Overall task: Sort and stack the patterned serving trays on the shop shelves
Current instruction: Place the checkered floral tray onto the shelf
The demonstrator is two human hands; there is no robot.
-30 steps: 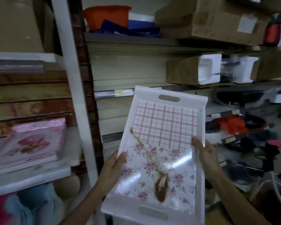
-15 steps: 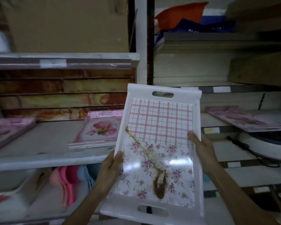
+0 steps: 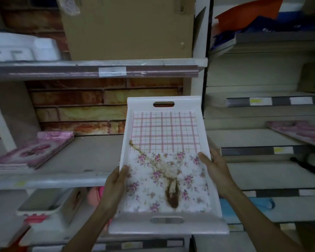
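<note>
I hold a white serving tray [image 3: 164, 131] upright in front of me, with a pink grid above and purple flowers below and a slot handle at each end. My left hand [image 3: 116, 180] grips its left rim and my right hand [image 3: 215, 170] grips its right rim. A stack of pink rose trays [image 3: 35, 151] lies on the grey middle shelf [image 3: 84, 157] to the left. Another pink flowered tray [image 3: 298, 131] lies tilted on the shelf at the right.
A large cardboard box [image 3: 127, 28] stands on the upper shelf, with white foam packing [image 3: 22, 48] at its left. A white upright post [image 3: 200, 42] divides the two shelf bays. Pink plastic goods [image 3: 95, 197] and a white bin [image 3: 49, 208] sit on the lower shelf.
My view has swung left: the middle shelf and its stack of pink trays now lie wider to the left. The tray stays in both hands, a little more upright.
</note>
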